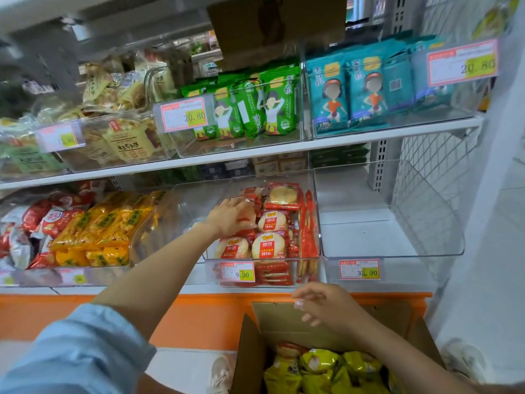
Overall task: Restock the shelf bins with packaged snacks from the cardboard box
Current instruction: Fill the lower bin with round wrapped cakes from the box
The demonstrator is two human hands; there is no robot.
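My left hand reaches into a clear shelf bin on the lower shelf and grips a red-and-white rice cracker pack among the several packs stacked there. My right hand hovers with loosely curled fingers and nothing in it, above the far flap of the open cardboard box. Yellow snack packets and one red-and-white pack lie in the box at the bottom of the view.
To the right of the cracker bin stands an empty clear bin with a 32.90 tag. Yellow and red snack bins fill the lower left. The upper shelf holds green and teal packs. A wire mesh side panel closes the right end.
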